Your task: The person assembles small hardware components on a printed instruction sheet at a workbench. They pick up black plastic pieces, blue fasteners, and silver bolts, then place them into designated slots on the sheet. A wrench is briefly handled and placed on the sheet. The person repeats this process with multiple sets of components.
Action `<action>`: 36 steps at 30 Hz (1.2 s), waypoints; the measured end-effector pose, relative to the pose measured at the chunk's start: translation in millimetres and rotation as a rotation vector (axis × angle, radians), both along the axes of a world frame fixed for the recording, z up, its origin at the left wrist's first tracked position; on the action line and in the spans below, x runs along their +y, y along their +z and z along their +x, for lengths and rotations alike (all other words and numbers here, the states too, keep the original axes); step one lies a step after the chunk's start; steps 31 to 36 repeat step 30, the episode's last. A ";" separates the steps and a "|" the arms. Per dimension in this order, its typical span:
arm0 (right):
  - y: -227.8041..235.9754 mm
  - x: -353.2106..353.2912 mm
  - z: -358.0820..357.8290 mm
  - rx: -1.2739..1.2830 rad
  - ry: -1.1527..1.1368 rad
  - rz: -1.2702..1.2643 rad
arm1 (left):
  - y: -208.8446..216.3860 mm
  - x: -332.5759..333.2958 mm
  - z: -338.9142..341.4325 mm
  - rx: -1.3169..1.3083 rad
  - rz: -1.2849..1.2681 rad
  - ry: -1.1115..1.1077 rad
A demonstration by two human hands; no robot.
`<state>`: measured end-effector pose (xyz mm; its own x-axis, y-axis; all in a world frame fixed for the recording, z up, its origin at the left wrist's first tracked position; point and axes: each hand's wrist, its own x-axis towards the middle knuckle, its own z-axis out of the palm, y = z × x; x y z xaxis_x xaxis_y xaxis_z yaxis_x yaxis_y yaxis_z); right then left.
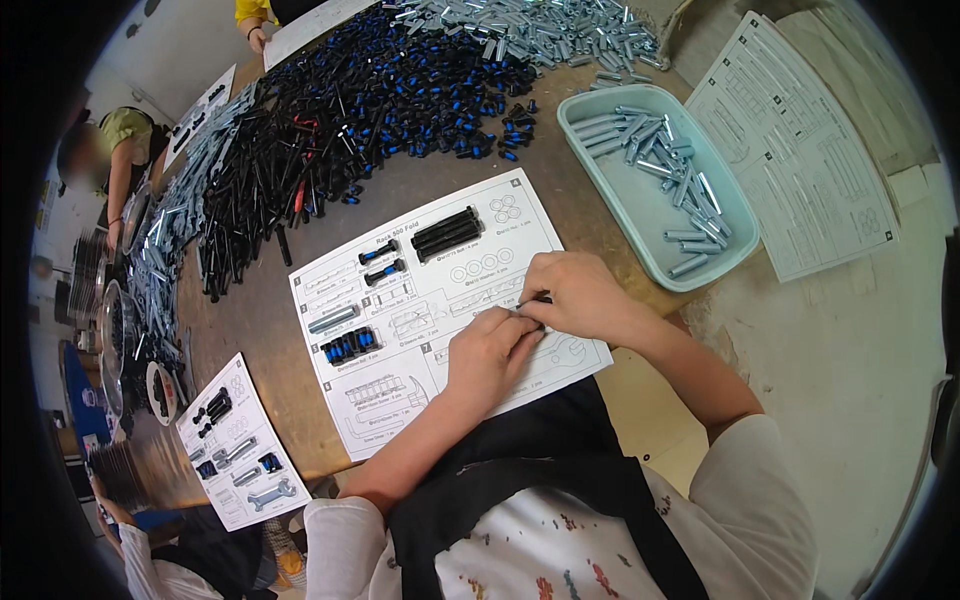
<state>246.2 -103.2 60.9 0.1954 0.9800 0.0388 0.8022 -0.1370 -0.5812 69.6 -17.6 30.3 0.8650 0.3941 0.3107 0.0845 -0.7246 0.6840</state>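
Observation:
Both my hands meet over the lower right of a printed parts sheet (468, 365) on the table before me. My right hand (575, 295) has its fingers pinched round a small black bolt, mostly hidden. Beside it, my left hand (490, 350) is closed, fingertips at the same spot; what they hold, if anything, is hidden. On the sheet lie a bundle of long black bolts (446, 235), two shorter black bolts (384, 272) with blue bands, a silver metal sleeve (333, 319) and a row of blue-banded bolts (351, 346).
A big heap of black and blue-banded bolts (400, 100) covers the far table, with silver sleeves (560, 30) behind. A pale green tub (600, 195) of silver sleeves stands right. Another parts sheet (240, 440) with hardware and a wrench lies left. Other people work around the table.

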 end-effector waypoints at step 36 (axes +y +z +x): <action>6.4 -26.8 27.1 -0.043 0.159 -0.221 | -0.2 -3.6 17.5 0.069 -0.160 -0.012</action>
